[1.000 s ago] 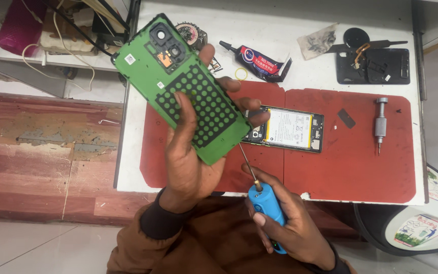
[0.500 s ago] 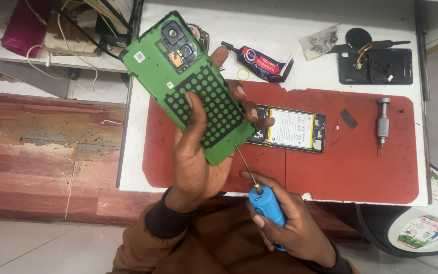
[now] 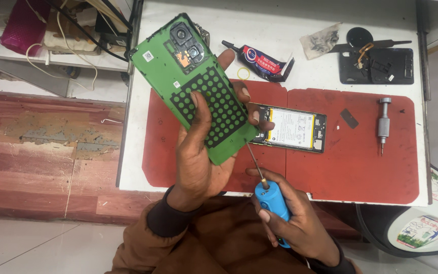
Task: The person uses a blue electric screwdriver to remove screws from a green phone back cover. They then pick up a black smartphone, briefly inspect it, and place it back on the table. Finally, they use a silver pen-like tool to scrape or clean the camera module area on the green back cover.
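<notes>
Nearest us, our right hand (image 3: 292,223) wraps the blue screwdriver (image 3: 270,203); its tip seems to meet the green back cover (image 3: 198,86), black-dotted inside, which our left hand (image 3: 204,152) clasps above the red mat (image 3: 351,162).

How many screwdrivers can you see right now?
2. A blue-handled screwdriver is in the right hand, its tip up by the green back cover. A silver screwdriver lies on the red mat, far right. Others may be hidden.

I see a white surface (image 3: 300,30) carrying a red mat (image 3: 361,162), a glue tube (image 3: 262,62), a yellow ring (image 3: 243,73) and a black tray (image 3: 381,66).
</notes>
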